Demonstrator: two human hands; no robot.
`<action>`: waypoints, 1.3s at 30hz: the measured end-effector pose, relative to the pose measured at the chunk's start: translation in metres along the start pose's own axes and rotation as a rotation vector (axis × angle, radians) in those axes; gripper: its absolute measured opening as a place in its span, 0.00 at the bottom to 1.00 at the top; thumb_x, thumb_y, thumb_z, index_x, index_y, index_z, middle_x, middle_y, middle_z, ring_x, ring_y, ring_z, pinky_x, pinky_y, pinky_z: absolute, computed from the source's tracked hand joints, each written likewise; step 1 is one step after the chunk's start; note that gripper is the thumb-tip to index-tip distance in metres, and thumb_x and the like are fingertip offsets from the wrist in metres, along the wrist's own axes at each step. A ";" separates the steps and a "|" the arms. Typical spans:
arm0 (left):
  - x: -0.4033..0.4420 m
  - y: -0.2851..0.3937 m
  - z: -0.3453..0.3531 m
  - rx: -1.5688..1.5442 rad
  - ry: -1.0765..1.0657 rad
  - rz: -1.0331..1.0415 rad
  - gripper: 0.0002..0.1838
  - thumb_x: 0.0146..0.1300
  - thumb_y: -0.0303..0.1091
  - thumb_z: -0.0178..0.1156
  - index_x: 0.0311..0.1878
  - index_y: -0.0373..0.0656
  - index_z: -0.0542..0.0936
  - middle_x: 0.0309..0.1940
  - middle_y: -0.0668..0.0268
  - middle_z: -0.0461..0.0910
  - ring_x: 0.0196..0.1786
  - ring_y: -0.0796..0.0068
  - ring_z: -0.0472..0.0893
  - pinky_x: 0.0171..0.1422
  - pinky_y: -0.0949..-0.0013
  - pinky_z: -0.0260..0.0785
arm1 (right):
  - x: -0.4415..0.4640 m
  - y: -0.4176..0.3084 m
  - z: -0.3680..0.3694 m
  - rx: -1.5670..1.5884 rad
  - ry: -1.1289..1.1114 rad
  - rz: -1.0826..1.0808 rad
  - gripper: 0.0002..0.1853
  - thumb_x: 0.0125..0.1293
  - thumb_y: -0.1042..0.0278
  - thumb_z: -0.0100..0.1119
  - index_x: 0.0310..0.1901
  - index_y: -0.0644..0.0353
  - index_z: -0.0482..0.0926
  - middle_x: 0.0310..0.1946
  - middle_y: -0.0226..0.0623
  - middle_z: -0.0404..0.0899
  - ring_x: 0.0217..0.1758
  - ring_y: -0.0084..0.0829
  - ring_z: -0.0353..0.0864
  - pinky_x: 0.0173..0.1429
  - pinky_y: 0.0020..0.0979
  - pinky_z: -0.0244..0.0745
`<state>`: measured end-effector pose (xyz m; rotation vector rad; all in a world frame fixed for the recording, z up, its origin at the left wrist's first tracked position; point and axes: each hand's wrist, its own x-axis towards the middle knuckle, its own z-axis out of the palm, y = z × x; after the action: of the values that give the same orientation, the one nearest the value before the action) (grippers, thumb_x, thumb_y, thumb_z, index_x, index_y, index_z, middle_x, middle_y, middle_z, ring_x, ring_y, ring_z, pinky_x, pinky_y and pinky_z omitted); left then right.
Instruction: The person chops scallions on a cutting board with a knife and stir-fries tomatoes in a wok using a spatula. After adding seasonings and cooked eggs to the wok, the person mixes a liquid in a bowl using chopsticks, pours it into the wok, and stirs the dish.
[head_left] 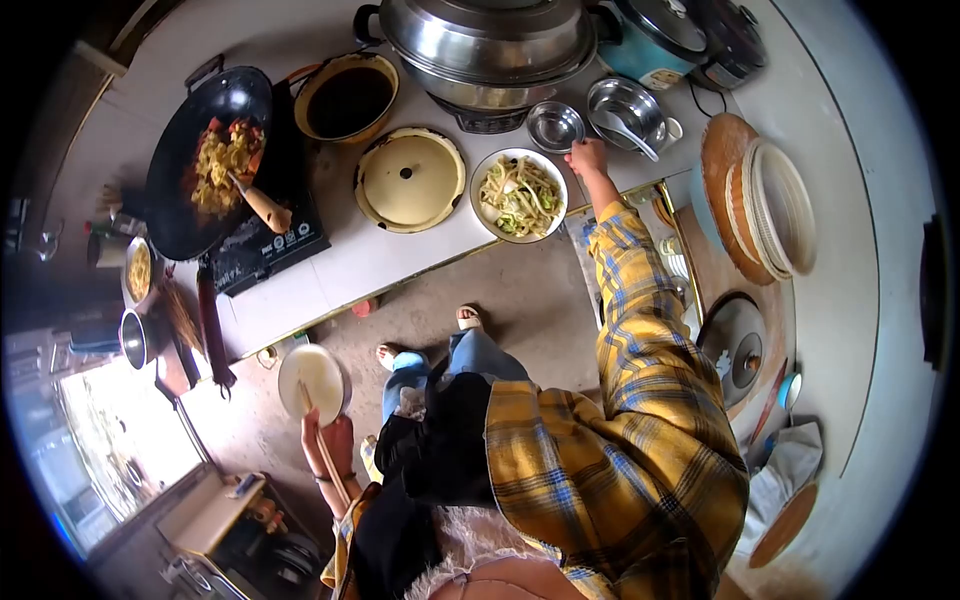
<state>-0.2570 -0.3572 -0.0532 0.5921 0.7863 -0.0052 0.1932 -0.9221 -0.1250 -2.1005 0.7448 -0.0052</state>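
Low on the left, my left hand (328, 442) is closed around a pair of chopsticks (325, 458) and the near edge of a pale bowl (336, 372). The bowl hangs over the floor in front of the counter; its contents are hard to make out. My right hand (587, 158) reaches onto the counter, fingers closed at the near rim of a small metal bowl (556, 127). Just left of that hand stands a plate of cooked sliced vegetables (519, 196). A larger metal bowl (612, 97) with a spoon (628, 136) is beyond it.
A wok (165, 215) with food and a wooden-handled spatula (265, 208) sits on a black cooktop (290, 250). Nearby are a bowl of dark liquid (349, 97), an enamel lid (409, 180) and a large lidded steamer (485, 45). Baskets (785, 205) stand at right.
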 end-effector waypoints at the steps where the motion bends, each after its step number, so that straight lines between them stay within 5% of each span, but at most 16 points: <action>1: 0.013 -0.006 -0.004 0.052 -0.090 -0.020 0.16 0.68 0.37 0.53 0.49 0.33 0.74 0.43 0.61 0.80 0.41 0.72 0.77 0.45 0.74 0.69 | 0.001 0.001 0.000 -0.052 0.023 -0.053 0.18 0.67 0.61 0.52 0.23 0.63 0.80 0.16 0.38 0.81 0.18 0.29 0.81 0.28 0.33 0.76; 3: 0.037 -0.011 0.001 0.206 -0.331 -0.061 0.15 0.67 0.34 0.54 0.51 0.34 0.74 0.44 0.62 0.80 0.42 0.72 0.79 0.46 0.76 0.70 | -0.011 -0.005 -0.009 -0.106 0.040 -0.157 0.15 0.64 0.64 0.53 0.25 0.65 0.80 0.17 0.42 0.82 0.22 0.33 0.85 0.33 0.35 0.79; 5: 0.036 -0.020 0.079 0.049 -0.036 -0.128 0.17 0.65 0.33 0.57 0.54 0.35 0.74 0.45 0.63 0.80 0.42 0.73 0.79 0.48 0.76 0.71 | -0.026 -0.014 -0.025 -0.172 0.040 -0.260 0.15 0.64 0.64 0.53 0.25 0.66 0.80 0.17 0.43 0.82 0.23 0.33 0.86 0.34 0.35 0.79; 13: 0.048 -0.040 0.191 0.444 -0.154 -0.096 0.10 0.61 0.38 0.62 0.43 0.46 0.79 0.31 0.73 0.72 0.37 0.80 0.74 0.42 0.72 0.67 | -0.129 -0.067 -0.085 -0.198 -0.107 -0.365 0.14 0.64 0.65 0.55 0.27 0.69 0.80 0.19 0.44 0.82 0.21 0.30 0.85 0.30 0.32 0.77; 19: 0.086 -0.074 0.181 0.636 -0.436 0.046 0.07 0.60 0.37 0.62 0.36 0.45 0.78 0.28 0.74 0.71 0.32 0.80 0.71 0.36 0.72 0.64 | -0.235 -0.098 -0.087 -0.092 -0.275 -0.358 0.12 0.66 0.67 0.55 0.32 0.69 0.77 0.17 0.35 0.79 0.14 0.19 0.70 0.21 0.28 0.65; 21: 0.096 -0.074 0.179 0.521 -0.464 -0.134 0.08 0.60 0.37 0.62 0.37 0.44 0.78 0.27 0.74 0.72 0.31 0.80 0.72 0.35 0.72 0.65 | -0.266 -0.107 -0.078 -0.111 -0.311 -0.400 0.12 0.66 0.67 0.55 0.32 0.69 0.77 0.17 0.36 0.79 0.14 0.19 0.70 0.21 0.28 0.65; 24: 0.060 -0.053 0.189 0.558 -0.484 -0.117 0.13 0.60 0.38 0.63 0.45 0.42 0.78 0.35 0.70 0.77 0.39 0.77 0.76 0.47 0.70 0.69 | -0.302 -0.117 -0.059 -0.140 -0.347 -0.494 0.09 0.69 0.68 0.55 0.36 0.67 0.78 0.18 0.30 0.76 0.16 0.15 0.68 0.20 0.22 0.62; 25: 0.052 -0.051 0.189 0.519 -0.446 -0.116 0.10 0.61 0.36 0.61 0.42 0.40 0.78 0.32 0.70 0.75 0.37 0.78 0.75 0.42 0.71 0.67 | -0.313 -0.119 -0.052 -0.147 -0.349 -0.531 0.09 0.69 0.68 0.55 0.37 0.67 0.78 0.18 0.30 0.76 0.16 0.15 0.68 0.20 0.21 0.62; 29: 0.047 -0.050 0.167 0.525 -0.465 0.015 0.07 0.65 0.32 0.57 0.38 0.38 0.78 0.27 0.71 0.71 0.31 0.82 0.71 0.32 0.75 0.61 | -0.353 -0.133 -0.031 -0.280 -0.302 -0.666 0.13 0.68 0.68 0.56 0.46 0.70 0.77 0.20 0.36 0.80 0.21 0.20 0.78 0.26 0.26 0.70; 33: 0.042 -0.038 0.151 0.471 -0.442 -0.023 0.09 0.64 0.35 0.58 0.41 0.39 0.78 0.28 0.72 0.72 0.30 0.83 0.71 0.32 0.75 0.62 | -0.378 -0.148 -0.010 -0.398 -0.177 -0.852 0.13 0.63 0.67 0.57 0.45 0.66 0.80 0.24 0.49 0.82 0.27 0.49 0.83 0.35 0.42 0.76; 39: 0.038 -0.022 0.130 0.347 -0.435 -0.086 0.13 0.62 0.38 0.60 0.43 0.39 0.78 0.32 0.72 0.75 0.33 0.81 0.73 0.38 0.74 0.65 | -0.405 -0.170 0.012 -0.446 -0.109 -1.061 0.16 0.62 0.69 0.56 0.51 0.62 0.77 0.24 0.46 0.82 0.27 0.48 0.83 0.34 0.46 0.77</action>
<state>-0.1482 -0.4326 -0.0177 0.8494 0.3858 -0.3454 -0.0496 -0.6339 0.1004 -2.6540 -0.5448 -0.3232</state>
